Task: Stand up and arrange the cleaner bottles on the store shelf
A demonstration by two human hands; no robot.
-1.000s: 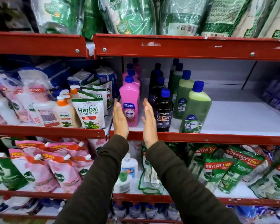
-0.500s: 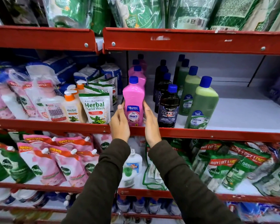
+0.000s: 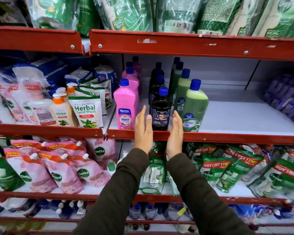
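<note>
Three rows of blue-capped cleaner bottles stand upright on the white middle shelf: pink ones led by the front pink bottle, black ones led by the front black bottle, and green ones led by the front green bottle. My left hand and my right hand are raised flat, palms facing each other, on either side of the front black bottle at the shelf's red front lip. Neither hand holds anything; whether they touch the bottle I cannot tell.
Herbal hand wash pouches and pump bottles fill the shelf section to the left. Green refill packs hang over the red upper shelf edge. Pink and green pouches lie on the shelf below. Purple packs sit far right.
Both hands let go of the front pink bottle and shifted right; they now flank the front black bottle. The view has shifted a little.
</note>
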